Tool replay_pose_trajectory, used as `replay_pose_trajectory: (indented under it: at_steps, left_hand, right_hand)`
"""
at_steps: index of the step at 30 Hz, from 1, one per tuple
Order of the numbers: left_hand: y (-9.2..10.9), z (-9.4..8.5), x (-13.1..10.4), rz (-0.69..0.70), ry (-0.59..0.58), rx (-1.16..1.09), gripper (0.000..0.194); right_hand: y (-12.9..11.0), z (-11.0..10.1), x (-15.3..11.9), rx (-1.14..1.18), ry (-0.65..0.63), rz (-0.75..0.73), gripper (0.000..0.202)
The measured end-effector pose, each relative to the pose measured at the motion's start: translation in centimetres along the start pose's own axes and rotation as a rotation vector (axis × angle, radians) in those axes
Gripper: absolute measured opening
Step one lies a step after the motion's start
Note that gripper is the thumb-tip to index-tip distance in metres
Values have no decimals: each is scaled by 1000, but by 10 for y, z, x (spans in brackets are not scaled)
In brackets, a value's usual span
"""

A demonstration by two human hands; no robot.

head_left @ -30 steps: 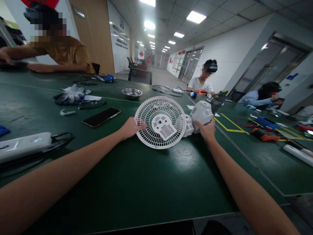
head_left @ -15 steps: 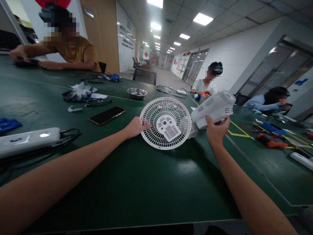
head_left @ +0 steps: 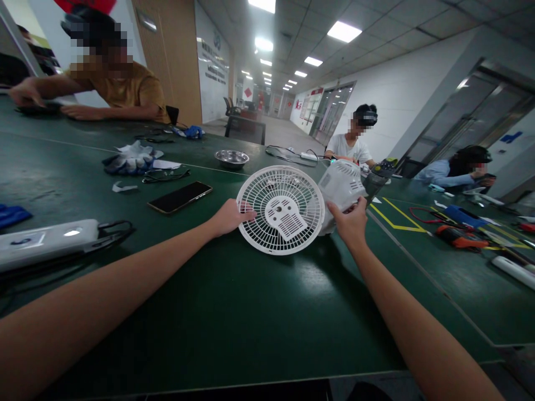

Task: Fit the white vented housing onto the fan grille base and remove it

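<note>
A round white fan grille (head_left: pixel 267 236) is held tilted above the green table, its slotted centre plate facing me. My left hand (head_left: pixel 230 217) grips the grille's left rim, fingers wrapped over the bars. Just right of the grille is a white plastic housing (head_left: pixel 340 184) with vent slots. My right hand (head_left: pixel 350 218) is closed on its lower edge, thumb in front. Part of another pale piece shows behind the grille's right edge, mostly hidden.
A phone (head_left: pixel 180 197), a metal bowl (head_left: pixel 232 159), gloves (head_left: pixel 130 158) and a white device (head_left: pixel 48 242) lie on the green table (head_left: pixel 251 334). Right are a bottle (head_left: pixel 378 177) and an orange-black meter (head_left: pixel 462 237). Several people sit around.
My right hand has moved left with the white housing, which has turned and now sits closer to the grille. A bottle behind it has come into view. My left hand keeps its hold.
</note>
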State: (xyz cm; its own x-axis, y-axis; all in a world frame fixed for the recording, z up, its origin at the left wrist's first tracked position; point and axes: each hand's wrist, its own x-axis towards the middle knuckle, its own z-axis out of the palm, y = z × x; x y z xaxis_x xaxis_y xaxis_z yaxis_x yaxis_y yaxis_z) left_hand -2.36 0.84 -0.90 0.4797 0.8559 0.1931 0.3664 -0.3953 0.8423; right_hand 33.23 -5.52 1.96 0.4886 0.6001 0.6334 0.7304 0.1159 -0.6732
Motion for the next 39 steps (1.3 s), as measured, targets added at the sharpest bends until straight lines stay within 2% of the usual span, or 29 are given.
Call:
replay_pose_trajectory:
  at_steps: [9, 13, 19, 22, 26, 39]
  left_hand:
    - [-2, -1, 2, 3, -13, 48, 27]
    - [-4, -1, 2, 18, -31, 69, 30]
    - [-2, -2, 1, 1, -34, 61, 29]
    - [0, -2, 0, 12, -34, 81, 30]
    - [1, -1, 0, 27, -9, 84, 29]
    - [-2, -1, 0, 16, -19, 44, 28]
  right_hand:
    - [4, 2, 0, 36, 38, -1, 86]
    - [18, -2, 11, 38, 120, 18, 90]
    - [47, -21, 37, 66, 255, 67, 90]
    - [55, -27, 41, -17, 267, 80, 88]
    - [57, -30, 41, -33, 288, 27, 94]
    - [75, -23, 39, -74, 267, 71, 88]
